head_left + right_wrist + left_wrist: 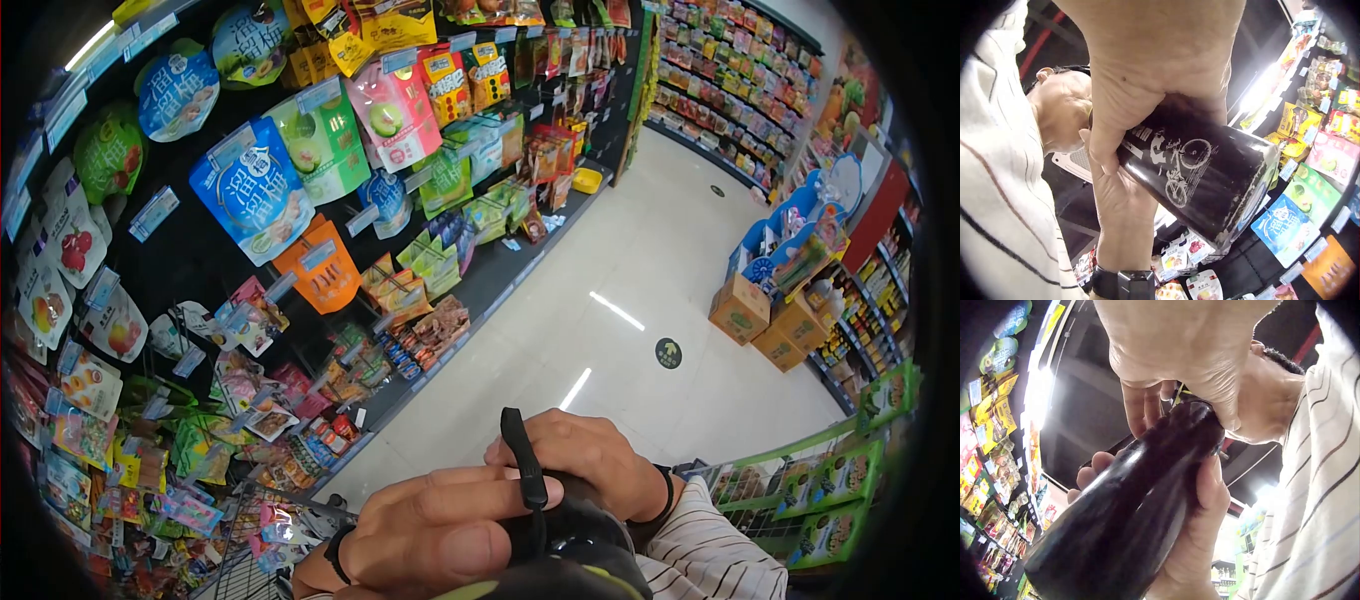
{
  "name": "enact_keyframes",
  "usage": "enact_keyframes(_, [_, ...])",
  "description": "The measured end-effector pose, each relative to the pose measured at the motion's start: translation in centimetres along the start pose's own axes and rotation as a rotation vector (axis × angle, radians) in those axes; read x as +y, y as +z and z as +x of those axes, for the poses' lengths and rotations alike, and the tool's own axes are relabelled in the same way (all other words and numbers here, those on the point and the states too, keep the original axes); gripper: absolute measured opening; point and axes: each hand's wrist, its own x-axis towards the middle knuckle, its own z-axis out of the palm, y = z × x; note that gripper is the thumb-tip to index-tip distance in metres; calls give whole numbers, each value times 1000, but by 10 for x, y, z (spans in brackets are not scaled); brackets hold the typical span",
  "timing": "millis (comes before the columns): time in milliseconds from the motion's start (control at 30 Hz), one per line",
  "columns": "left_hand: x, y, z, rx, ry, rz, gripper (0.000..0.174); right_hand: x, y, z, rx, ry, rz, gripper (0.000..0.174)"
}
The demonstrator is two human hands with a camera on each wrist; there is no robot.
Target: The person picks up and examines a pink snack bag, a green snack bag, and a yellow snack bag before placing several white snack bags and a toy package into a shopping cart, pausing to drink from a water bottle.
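A glossy dark bottle with a white bicycle drawing is held between both hands, close in front of the person's chest. In the head view its dark top shows at the bottom, with a short black strap sticking up from it. The left hand grips the bottle's top end, one finger lying across the base of the strap. The right hand wraps round the bottle's body; in the left wrist view its fingers show behind the bottle. The left palm hides part of the top.
Snack shelves with hanging packets, such as a blue bag and an orange pouch, run along the left. A tiled aisle floor stretches ahead. Cardboard boxes stand at the right. A wire rack with green packs is nearby.
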Motion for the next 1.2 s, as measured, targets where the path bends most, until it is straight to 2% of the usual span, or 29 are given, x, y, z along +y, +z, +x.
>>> enact_keyframes(33, [16, -8, -2, 1, -238, -35, 42, -1, -1, -2, 3, 2, -2, 57])
enact_keyframes(100, [20, -12, -3, -12, -368, -20, 43, -2, -2, -4, 12, 1, 3, 57])
enact_keyframes(200, [-12, -16, -4, -43, -44, 126, 47, 0, -2, -7, 17, 8, 28, 59])
enact_keyframes(267, [-30, -18, -4, -15, 88, 175, 53, 3, -1, -8, -5, 28, 55, 62])
enact_keyframes(367, [-44, -21, -2, 135, 307, 272, 68, 13, 1, -7, -93, 125, 71, 72])
enact_keyframes(467, [-61, -24, 6, 386, 587, 483, 87, 30, 14, -4, -118, 223, 169, 86])
enact_keyframes(500, [-67, -27, 6, 463, 661, 551, 93, 39, 26, -10, -85, 463, 424, 88])
enact_keyframes(567, [-74, -38, 6, 586, 761, 667, 107, 47, 44, -9, -85, 704, 648, 91])
enact_keyframes(633, [-75, -51, -3, 618, 732, 770, 121, 57, 54, 1, -171, 674, 632, 92])
enact_keyframes(667, [-71, -57, -12, 608, 677, 834, 115, 65, 61, 5, -247, 614, 575, 93])
enact_keyframes(733, [-62, -70, -29, 581, 570, 967, 104, 71, 77, 12, -245, 675, 688, 93])
enact_keyframes(900, [-60, -84, -67, 664, 430, 1077, 94, 89, 112, 27, -406, 741, 769, 93])
enact_keyframes(1000, [-68, -87, -88, 755, 391, 1091, 85, 96, 133, 30, -468, 755, 808, 90])
enact_keyframes(1200, [-79, -85, -124, 904, 341, 1170, 79, 104, 169, 34, -614, 729, 781, 85])
